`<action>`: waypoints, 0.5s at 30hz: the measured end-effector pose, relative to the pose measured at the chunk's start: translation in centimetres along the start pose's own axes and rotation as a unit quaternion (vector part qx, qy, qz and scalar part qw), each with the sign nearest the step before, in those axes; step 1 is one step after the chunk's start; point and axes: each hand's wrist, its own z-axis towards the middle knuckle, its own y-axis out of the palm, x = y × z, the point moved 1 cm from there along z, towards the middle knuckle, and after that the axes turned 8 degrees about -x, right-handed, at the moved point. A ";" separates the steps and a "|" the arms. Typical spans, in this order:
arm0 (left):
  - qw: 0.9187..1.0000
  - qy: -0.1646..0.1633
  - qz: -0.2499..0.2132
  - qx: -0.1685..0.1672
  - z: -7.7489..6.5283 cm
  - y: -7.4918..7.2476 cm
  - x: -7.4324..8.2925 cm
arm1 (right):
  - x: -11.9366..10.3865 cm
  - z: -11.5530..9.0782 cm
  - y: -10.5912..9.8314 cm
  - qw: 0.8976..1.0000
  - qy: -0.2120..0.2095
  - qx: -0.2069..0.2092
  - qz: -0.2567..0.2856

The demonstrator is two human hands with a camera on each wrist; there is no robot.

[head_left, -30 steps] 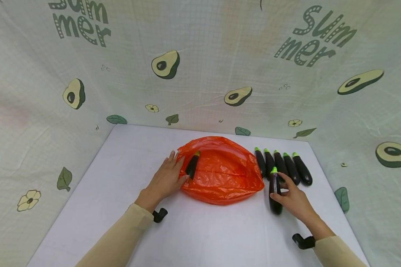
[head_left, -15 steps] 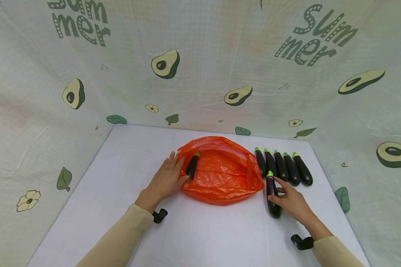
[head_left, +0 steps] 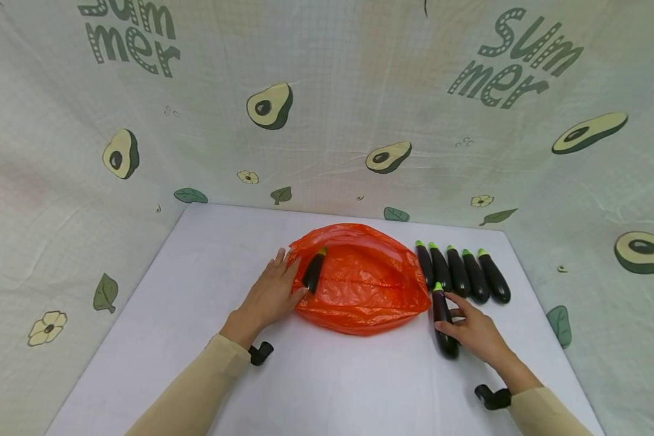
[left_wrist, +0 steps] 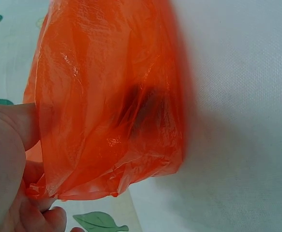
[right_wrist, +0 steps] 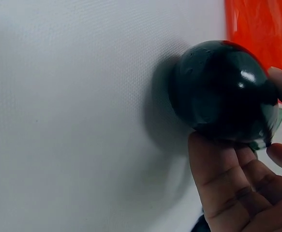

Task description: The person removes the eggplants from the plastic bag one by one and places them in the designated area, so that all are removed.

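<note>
A red plastic bag (head_left: 362, 290) lies with its mouth spread, and one eggplant (head_left: 313, 270) shows inside at its left. My left hand (head_left: 267, 297) holds the bag's left rim between thumb and fingers; the left wrist view has the bag's wall (left_wrist: 107, 96) with a dark shape showing through. Right of the bag, my right hand (head_left: 476, 330) grips another eggplant (head_left: 442, 321), green stem end pointing away from me. Its rounded dark bottom (right_wrist: 223, 92) faces the right wrist camera, with thumb and fingers around its sides. Whether it touches the table is unclear.
Several more eggplants (head_left: 471, 272) lie in a row at the table's back right, close to the bag. The white table (head_left: 349, 387) meets a hanging cloth (head_left: 327, 181) printed with avocados behind and at both sides.
My right hand has shifted the gripped eggplant slightly toward me and left, its stem end swinging left. The left hand and the bag have stayed in place.
</note>
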 end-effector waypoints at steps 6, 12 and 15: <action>1.000 0.004 0.001 0.000 -0.1 0.0 0.1 | -0.2 -0.2 0.1 1.000 0.001 -0.002 -0.007; 1.000 0.007 -0.004 0.002 0.0 0.0 0.1 | -0.2 0.0 0.3 1.000 0.003 0.003 -0.013; 1.000 0.007 -0.004 0.002 0.0 0.0 0.2 | -0.2 0.1 0.4 1.000 0.007 0.003 -0.015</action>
